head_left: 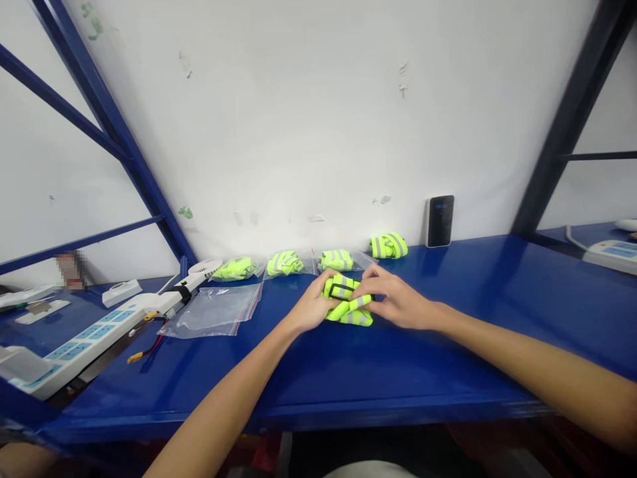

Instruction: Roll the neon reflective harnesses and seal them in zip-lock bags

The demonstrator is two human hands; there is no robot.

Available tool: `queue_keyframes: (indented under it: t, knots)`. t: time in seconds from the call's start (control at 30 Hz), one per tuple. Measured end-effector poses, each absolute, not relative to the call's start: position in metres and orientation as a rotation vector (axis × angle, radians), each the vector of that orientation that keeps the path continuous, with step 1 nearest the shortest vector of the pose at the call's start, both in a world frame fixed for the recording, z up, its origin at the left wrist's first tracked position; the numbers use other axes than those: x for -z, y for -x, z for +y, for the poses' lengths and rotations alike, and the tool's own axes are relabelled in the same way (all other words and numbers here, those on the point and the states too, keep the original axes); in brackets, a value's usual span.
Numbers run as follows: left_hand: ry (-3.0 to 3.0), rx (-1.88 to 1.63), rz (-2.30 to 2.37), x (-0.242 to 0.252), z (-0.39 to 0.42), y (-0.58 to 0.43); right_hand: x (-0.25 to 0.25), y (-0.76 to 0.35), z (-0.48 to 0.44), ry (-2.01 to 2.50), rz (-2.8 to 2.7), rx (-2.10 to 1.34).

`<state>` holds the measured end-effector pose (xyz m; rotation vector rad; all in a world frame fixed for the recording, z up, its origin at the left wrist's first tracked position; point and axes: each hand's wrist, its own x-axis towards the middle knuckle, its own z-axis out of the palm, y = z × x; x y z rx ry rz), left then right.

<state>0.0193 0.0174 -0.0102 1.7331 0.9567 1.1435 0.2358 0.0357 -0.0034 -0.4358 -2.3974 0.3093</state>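
ENTRY 1: ITEM IN HAND, FRONT CENTRE

Main item: neon yellow-green reflective strap bundle [348, 311], grey stripes, black rectangular buckle [340, 291] on top. Sits on blue painted desk [438, 378], straight ahead of you, btwn your hands. Long axis approx. side to side; top strap rises slightly to the right. Exact line hard to tell, as it's bunched.

Your L hand [312, 305]: fingers curled, clasping bundle's left side. Your R hand [395, 299]: fingers bent over its right side, close to buckle. Both in contact, neither clearly nearer.

Also on desk: 3 clear-bagged neon bundles [284, 263] in a row along white wall; 1 unbagged neon bundle [388, 245] at row's right end; flat clear zip bag [212, 312], red edge strip, left of your L hand; white power strip w/ blue panels [94, 338], far left; upright black device [440, 220] against wall.
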Motion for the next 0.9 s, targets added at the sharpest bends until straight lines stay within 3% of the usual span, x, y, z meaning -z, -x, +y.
queue_keyframes:
  t: [0.4, 0.7, 0.9]
  knots:
    - [-1.311, -1.16, 0.747, 0.015, 0.014, -0.024, 0.01, -0.227, 0.035, 0.5, -2.265, -0.485]
    - [-1.525, -1.25, 0.831, 0.016, 0.014, -0.028, 0.019, -0.22, 0.038, 0.613, -2.024, -0.576]
    - [-1.441, -1.397, 0.826, 0.019, 0.021, -0.032, 0.015, -0.217, 0.036, 0.723, -1.982, -0.809]
